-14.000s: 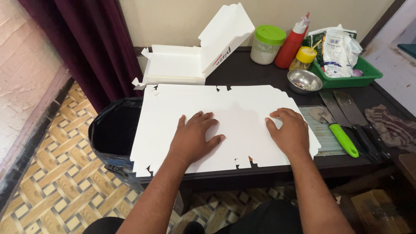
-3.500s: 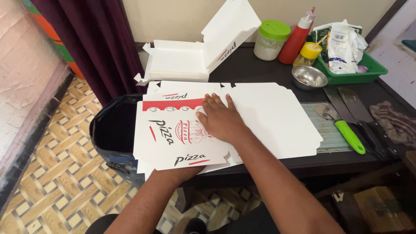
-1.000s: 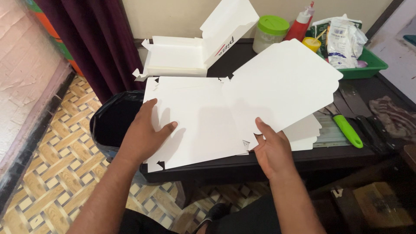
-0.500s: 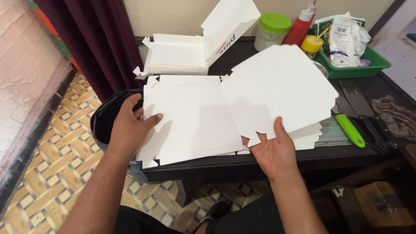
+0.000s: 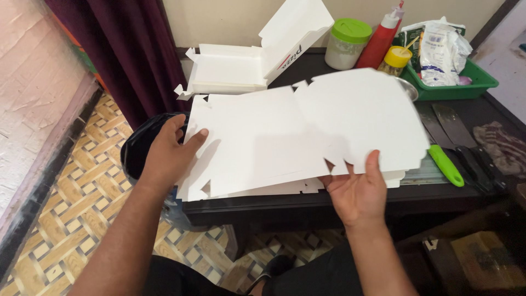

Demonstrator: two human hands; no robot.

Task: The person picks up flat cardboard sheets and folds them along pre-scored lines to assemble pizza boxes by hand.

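Two bare hands worked one flat white cardboard blank (image 5: 274, 142), an unfolded box sheet with notched edges, which lay across the near half of the dark table (image 5: 383, 194) on top of more sheets of the same kind (image 5: 285, 189). The left hand (image 5: 167, 151) gripped the blank's left edge, thumb on the upper face and the fingers curled beneath, just over the black bin (image 5: 137, 148) that stood off the table's left end. The right hand (image 5: 356, 192) held the near edge from below, palm up, with the thumb pressed up against the face, so that the right half of the sheet was raised and tilted (the left half stayed low on the stack). That lifted panel hid part of the steel bowl (image 5: 408, 87) behind it. Farther back sat an already folded white box (image 5: 235, 68) with its lid standing open, then a green-lidded jar (image 5: 346, 44), a red squeeze bottle (image 5: 381, 38) and a yellow-capped jar (image 5: 395, 59). A green tray (image 5: 471, 87) holding plastic packets (image 5: 438, 46) occupied the far right corner. Right of the stack lay a green-handled tool (image 5: 445, 164), some flat metal blades (image 5: 449, 123) and a crumpled cloth (image 5: 501, 148), all well clear of both hands.
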